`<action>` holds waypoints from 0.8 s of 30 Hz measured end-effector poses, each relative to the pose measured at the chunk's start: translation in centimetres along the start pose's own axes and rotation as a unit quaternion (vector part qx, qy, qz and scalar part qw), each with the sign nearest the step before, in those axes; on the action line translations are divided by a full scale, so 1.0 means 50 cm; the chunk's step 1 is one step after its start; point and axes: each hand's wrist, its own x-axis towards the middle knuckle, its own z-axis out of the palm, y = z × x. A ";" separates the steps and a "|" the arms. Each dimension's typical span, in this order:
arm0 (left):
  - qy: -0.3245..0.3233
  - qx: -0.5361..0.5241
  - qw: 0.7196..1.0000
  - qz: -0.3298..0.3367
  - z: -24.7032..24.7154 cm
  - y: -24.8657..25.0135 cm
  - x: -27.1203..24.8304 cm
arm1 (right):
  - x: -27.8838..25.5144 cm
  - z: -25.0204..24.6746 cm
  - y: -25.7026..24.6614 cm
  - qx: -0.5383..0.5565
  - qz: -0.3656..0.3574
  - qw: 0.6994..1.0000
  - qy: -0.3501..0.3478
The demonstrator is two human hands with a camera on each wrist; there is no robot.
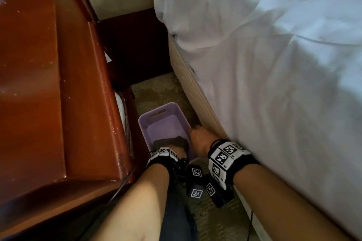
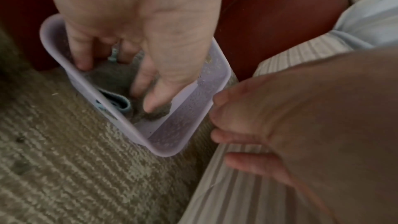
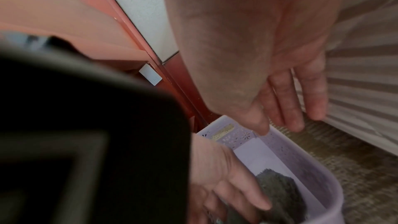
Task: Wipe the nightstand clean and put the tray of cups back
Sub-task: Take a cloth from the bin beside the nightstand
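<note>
With the left hand grasping the grey cloth at the near end of the purple basket and the right hand released at its far rim, lifting the cloth could snag and tip the basket, delaying the nightstand wipe

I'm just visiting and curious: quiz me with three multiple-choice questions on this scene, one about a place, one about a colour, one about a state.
1. Where is the basket?
A. on the bed
B. on the carpet between nightstand and bed
C. on the nightstand

2. What colour is the basket?
A. lilac
B. green
C. red

3. What is the left hand doing?
A. hanging idle
B. pressing the bed
C. gripping the cloth in the basket

Answers:
1 B, it sits on the carpet beside the nightstand.
2 A, its walls are pale purple.
3 C, its fingers curl on the grey cloth; the right hand is open.
</note>
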 end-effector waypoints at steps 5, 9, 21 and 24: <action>0.021 -0.045 0.998 -0.043 0.013 0.017 -0.030 | -0.014 -0.005 -0.002 -0.029 0.000 0.999 -0.014; 0.044 0.076 0.995 -0.040 -0.006 0.021 -0.054 | -0.039 -0.021 -0.004 -0.039 0.006 0.999 -0.024; 0.181 -0.055 0.981 -0.046 -0.180 0.120 -0.263 | -0.176 -0.129 -0.016 0.108 0.026 0.988 0.109; 0.225 -0.096 0.969 0.022 -0.215 0.149 -0.359 | -0.236 -0.161 -0.011 0.185 0.024 0.972 0.146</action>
